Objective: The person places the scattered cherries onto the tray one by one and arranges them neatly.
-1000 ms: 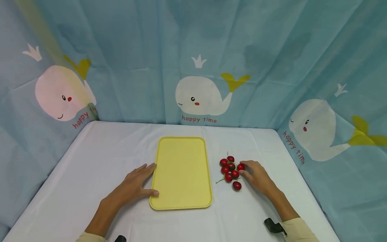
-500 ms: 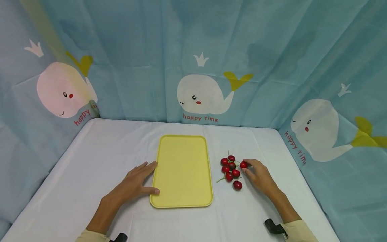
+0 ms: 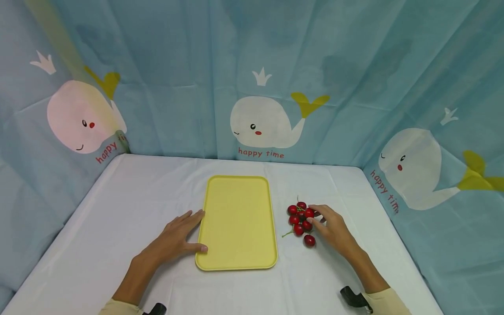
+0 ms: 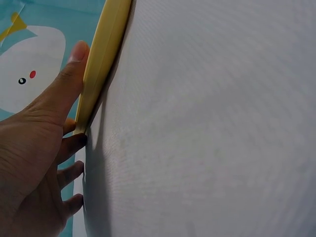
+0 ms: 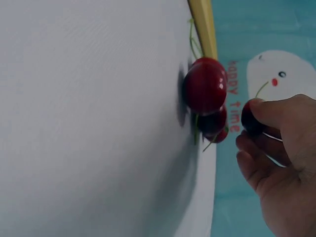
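My left hand (image 3: pixel 173 240) rests along the left edge of a yellow tray (image 3: pixel 238 223), its thumb on the rim and its fingers spread out straight. In the left wrist view the thumb lies against the tray's side (image 4: pixel 101 64). Between thumb and fingers, my right hand (image 3: pixel 332 227) pinches a dark red cherry (image 5: pixel 251 118) with a green stem. The right wrist view shows this cherry raised off the cloth. Just left of that hand lies a cluster of several cherries (image 3: pixel 294 219), some with stems. One cherry (image 3: pixel 309 240) sits at the near end of the group.
A white cloth (image 3: pixel 149 192) covers the table under the tray and cherries. Blue curtains with whale prints (image 3: pixel 264 122) stand behind and at both sides. A black device (image 3: pixel 354 298) is fixed at the right wrist.
My right hand has lifted the cherry from the right side of the cluster and carried it slightly left, over the others. The left hand keeps its place on the tray.
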Available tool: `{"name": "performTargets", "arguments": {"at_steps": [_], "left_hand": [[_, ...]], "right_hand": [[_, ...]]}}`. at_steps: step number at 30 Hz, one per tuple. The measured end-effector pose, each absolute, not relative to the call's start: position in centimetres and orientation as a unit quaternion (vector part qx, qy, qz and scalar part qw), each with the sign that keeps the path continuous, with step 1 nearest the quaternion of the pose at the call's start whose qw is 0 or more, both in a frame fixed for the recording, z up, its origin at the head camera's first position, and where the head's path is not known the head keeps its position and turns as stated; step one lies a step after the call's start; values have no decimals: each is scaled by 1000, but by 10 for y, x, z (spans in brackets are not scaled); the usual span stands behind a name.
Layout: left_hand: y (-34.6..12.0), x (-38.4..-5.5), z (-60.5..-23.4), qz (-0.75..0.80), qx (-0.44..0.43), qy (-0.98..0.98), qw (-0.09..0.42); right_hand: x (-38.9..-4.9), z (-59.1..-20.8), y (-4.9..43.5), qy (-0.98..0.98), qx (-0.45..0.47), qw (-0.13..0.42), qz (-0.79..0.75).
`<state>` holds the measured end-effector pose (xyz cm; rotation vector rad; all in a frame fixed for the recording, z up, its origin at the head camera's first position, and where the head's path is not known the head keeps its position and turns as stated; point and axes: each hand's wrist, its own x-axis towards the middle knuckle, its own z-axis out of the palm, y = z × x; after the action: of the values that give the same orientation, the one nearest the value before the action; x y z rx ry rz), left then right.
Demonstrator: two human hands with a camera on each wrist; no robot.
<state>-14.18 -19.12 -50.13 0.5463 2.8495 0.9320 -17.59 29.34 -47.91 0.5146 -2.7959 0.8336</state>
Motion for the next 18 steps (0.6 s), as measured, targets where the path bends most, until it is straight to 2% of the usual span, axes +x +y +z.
{"name": "performTargets", "arguments": {"at_steps": [11,18], "left_hand": [[-192,-142,-502,305,183,934,42],[-192,-141,-502,309,184,932,40]], "right_hand": [[-166,-472,269,-926,202,91,305],[-163,-468,253,-911,228,73,335]]}}
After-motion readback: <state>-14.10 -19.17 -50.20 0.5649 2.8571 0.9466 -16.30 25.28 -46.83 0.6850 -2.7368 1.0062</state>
